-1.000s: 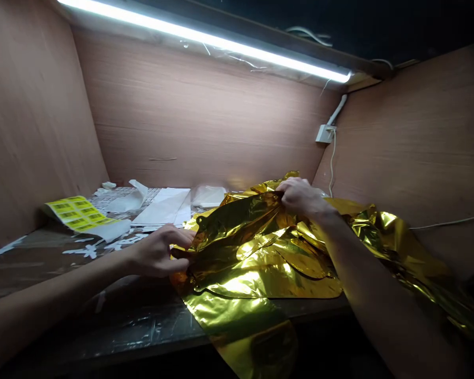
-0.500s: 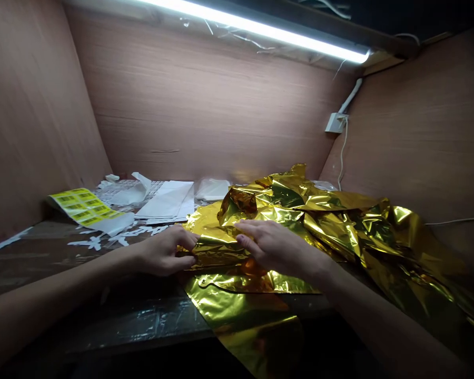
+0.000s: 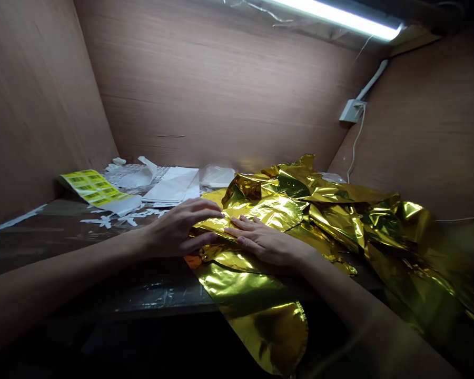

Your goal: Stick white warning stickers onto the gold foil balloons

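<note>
A flat, uninflated gold foil balloon (image 3: 253,316) lies over the front edge of the table, its rounded end hanging down. On top of it, more gold foil is folded over in front of me. My left hand (image 3: 187,226) is at the left edge of this folded foil, with its thumb and fingers apart; the fingertips touch or almost touch the foil. My right hand (image 3: 266,242) rests flat on the foil with fingers spread. To the right spreads a crumpled heap of gold foil balloons (image 3: 339,221).
Left on the table are a sheet of yellow labels (image 3: 92,187), white paper scraps (image 3: 102,220) and white sheets (image 3: 171,185). A clear plastic packet (image 3: 217,176) lies behind. Wooden panels enclose the table; a socket box (image 3: 352,110) with a cable is mounted on the right.
The near foil flap is now folded down flatter. My left fingers have spread, and my right hand has flattened onto the foil. The view has shifted slightly.
</note>
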The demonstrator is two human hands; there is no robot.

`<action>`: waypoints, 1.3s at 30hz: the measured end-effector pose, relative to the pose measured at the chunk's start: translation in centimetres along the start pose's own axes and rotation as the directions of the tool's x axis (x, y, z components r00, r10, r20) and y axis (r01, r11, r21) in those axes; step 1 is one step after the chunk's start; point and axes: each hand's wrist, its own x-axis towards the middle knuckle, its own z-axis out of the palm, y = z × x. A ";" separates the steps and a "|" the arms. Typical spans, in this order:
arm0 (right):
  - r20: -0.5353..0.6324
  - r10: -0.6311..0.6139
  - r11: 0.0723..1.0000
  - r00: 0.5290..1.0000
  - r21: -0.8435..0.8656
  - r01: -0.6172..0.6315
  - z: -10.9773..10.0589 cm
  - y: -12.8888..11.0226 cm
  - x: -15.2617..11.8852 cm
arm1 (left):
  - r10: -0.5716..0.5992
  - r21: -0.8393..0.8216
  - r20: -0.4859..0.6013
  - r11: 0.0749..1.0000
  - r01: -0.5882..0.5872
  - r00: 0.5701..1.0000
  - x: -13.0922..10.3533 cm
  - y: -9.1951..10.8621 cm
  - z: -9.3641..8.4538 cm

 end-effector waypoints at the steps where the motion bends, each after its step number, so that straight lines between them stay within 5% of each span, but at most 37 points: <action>1: -0.003 -0.008 1.000 1.000 -0.005 0.008 0.1 -0.1 0.1 | 0.057 0.008 0.053 0.998 -0.058 0.997 0.1 0.3 0.3; 7: -0.060 -0.014 0.999 0.998 -0.037 0.012 0.8 0.3 0.5 | 0.167 0.014 0.210 0.985 -0.174 0.963 0.3 0.8 1.9; 11: -0.270 -0.058 0.992 0.961 -0.121 0.026 1.2 0.7 0.2 | 0.016 0.044 0.239 0.999 -0.028 0.971 -0.1 0.1 2.0; 15: -0.386 -0.216 0.973 0.897 -0.158 0.167 1.3 0.3 -0.5 | -0.157 0.079 0.274 0.987 0.140 0.949 -0.4 -0.3 1.9; 20: -0.284 -0.218 0.973 0.934 -0.142 0.184 1.1 -1.1 -0.9 | -0.227 0.054 0.281 0.974 0.221 0.932 -0.4 -0.3 1.8; 33: -0.102 -0.126 0.979 0.987 -0.173 0.107 1.2 -1.3 -0.8 | -0.198 0.097 0.314 0.980 0.176 0.928 -0.2 -0.3 1.6; 39: -0.101 -0.128 0.978 0.987 -0.181 0.108 1.4 -1.5 -0.6 | 0.087 0.115 0.238 0.986 -0.117 0.967 -0.2 0.5 1.4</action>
